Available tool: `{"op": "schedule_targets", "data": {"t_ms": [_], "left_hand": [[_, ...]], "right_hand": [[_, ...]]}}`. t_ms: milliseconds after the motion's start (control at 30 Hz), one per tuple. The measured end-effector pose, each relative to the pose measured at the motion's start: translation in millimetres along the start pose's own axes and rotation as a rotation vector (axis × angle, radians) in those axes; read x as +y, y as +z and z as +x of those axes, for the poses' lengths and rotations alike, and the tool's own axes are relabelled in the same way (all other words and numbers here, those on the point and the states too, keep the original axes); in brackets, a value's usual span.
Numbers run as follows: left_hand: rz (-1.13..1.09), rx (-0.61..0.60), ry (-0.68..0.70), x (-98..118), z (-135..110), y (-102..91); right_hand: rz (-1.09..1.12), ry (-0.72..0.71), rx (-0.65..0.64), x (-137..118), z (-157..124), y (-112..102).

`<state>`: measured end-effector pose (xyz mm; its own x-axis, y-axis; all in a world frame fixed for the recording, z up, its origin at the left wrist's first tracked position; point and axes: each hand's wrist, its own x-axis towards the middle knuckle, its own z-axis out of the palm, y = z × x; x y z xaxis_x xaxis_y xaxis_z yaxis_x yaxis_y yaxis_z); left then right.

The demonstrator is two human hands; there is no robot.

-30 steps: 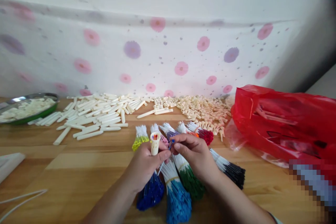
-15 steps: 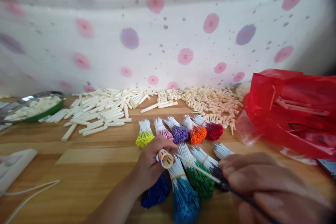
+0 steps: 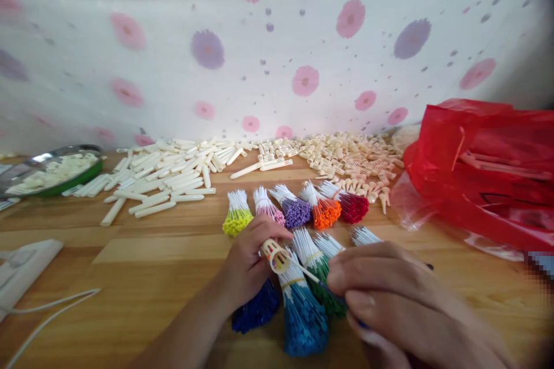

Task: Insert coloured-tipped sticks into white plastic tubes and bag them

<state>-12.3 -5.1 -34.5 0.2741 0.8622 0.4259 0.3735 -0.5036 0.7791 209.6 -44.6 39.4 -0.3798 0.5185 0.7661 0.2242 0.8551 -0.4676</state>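
Observation:
My left hand [image 3: 250, 251] is closed around a small cream slotted tube [image 3: 276, 256], its open end turned toward me and coloured bits visible inside. Pinched in the fingers of my right hand [image 3: 381, 285] is a thin stick [image 3: 307, 272] with a white end and a dark shaft. Its white end reaches the mouth of the tube; how far in it goes I cannot tell. Below the hands lie banded bundles of white-stemmed, colour-tipped sticks: dark blue [image 3: 255, 308], teal [image 3: 305, 323] and green [image 3: 322, 268]. My right hand partly covers the green one and others behind it.
Farther back stand yellow [image 3: 238, 222], purple [image 3: 296, 213], orange [image 3: 325, 213] and red [image 3: 352, 207] bundles. Behind them spread cream tubes [image 3: 173, 176] and slotted pieces [image 3: 355, 158]. A green-sided tray [image 3: 82, 180] is left, a red bag [image 3: 437, 184] right, and a white cable [image 3: 64, 305] front left.
My right hand has moved left toward my left hand, bringing the stick's white end to the tube's mouth. The tube has tilted slightly. The view has shifted a little.

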Motion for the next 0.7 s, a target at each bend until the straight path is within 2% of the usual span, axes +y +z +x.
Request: {"op": "schedule_targets", "data": {"t_ms": [200, 400, 533, 700], "left_hand": [[0.048, -0.021, -0.015, 3, 0, 0.6], [0.041, -0.024, -0.023, 3, 0, 0.6], [0.019, -0.024, -0.009, 3, 0, 1.7], [0.018, -0.024, 0.0, 5, 0, 0.4]], "right_hand": [[-0.03, 0.018, 0.019, -3, 10, 14], [-0.028, -0.023, -0.006, -1, 10, 13], [-0.057, -0.001, -0.009, -3, 12, 14], [0.04, 0.031, 0.022, 1, 16, 20]]}}
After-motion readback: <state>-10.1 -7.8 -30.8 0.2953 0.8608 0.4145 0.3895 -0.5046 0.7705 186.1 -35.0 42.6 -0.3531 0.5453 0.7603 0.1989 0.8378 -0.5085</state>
